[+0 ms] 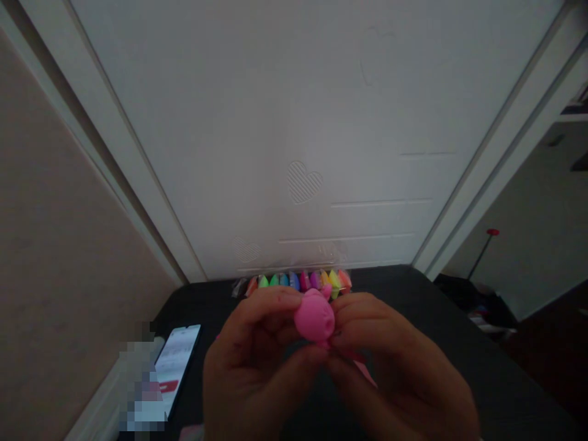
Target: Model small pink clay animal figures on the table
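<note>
A small pink figure (314, 316), apparently of modelling clay, has a rounded head with little bumps on top and a dimple on its right side. My left hand (261, 361) is closed around its left side, with the thumb below. From the right, my right hand (390, 361) pinches close against it, fingertips at its edge and thumb beneath. A narrow pink piece (365, 372) shows under the right fingers; whether it belongs to the figure or is a separate tool, I cannot tell. The lower part of the figure is mostly hidden by my fingers.
Behind my hands, a row of coloured packets (294, 282) in clear wrapping lies along the back of the dark table (459, 343). A lit phone (181, 355) rests at the left. A white panel (275, 122) with embossed hearts rises behind the table.
</note>
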Tool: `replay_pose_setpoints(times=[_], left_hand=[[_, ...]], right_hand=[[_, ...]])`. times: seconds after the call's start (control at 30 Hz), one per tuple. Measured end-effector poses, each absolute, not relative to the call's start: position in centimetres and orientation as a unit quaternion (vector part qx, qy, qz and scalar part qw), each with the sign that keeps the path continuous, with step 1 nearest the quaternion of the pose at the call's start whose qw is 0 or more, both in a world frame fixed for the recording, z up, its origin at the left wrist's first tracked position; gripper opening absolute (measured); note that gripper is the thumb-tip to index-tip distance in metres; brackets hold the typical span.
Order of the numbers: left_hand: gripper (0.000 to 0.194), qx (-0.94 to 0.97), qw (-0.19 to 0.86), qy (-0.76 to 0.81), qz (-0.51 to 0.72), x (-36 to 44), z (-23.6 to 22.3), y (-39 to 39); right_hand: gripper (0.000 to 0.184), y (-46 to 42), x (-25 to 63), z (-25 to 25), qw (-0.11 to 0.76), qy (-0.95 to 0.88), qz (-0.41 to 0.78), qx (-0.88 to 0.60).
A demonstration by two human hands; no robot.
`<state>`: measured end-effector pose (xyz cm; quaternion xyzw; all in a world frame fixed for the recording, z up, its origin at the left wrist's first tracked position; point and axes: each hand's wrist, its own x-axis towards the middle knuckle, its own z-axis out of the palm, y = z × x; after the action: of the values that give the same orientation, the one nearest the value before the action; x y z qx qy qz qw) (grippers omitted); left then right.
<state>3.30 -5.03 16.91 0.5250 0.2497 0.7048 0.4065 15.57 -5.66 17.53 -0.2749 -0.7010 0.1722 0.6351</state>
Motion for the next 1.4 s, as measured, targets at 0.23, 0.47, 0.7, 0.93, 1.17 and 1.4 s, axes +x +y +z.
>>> replay_pose_setpoints(times=[0.23,0.47,0.7,0.93,1.17,1.4], left_hand=[[0.025,0.521,0.363,0.276,0.721,3.5,16.8,-5.2],[0.037,0.551,0.282,0.285,0.732,3.4,16.2,-5.4],[0.036,0.604,0.235,0.325,0.689,2.9,16.4,-5.2],[0.037,0.614,0.233,0.309,0.688,2.7,16.8,-5.0],[0.038,0.619,0.24,0.305,0.683,2.5,16.7,-4.7],[0.035,0.605,0.224,0.31,0.698,2.7,16.8,-5.0]], right_hand=[[0.03,-5.7,15.5,17.4,0.632,-0.701,0.181,-0.275],[0.028,-5.9,15.3,17.5,0.634,-0.695,0.184,-0.286],[0.029,-5.8,15.4,17.5,0.633,-0.7,0.156,-0.29],[0.032,-5.6,15.7,17.5,0.632,-0.705,0.148,-0.285],[0.028,-5.5,15.8,17.6,0.627,-0.709,0.149,-0.286],[0.023,-5.5,15.9,17.8,0.613,-0.72,0.135,-0.294]])
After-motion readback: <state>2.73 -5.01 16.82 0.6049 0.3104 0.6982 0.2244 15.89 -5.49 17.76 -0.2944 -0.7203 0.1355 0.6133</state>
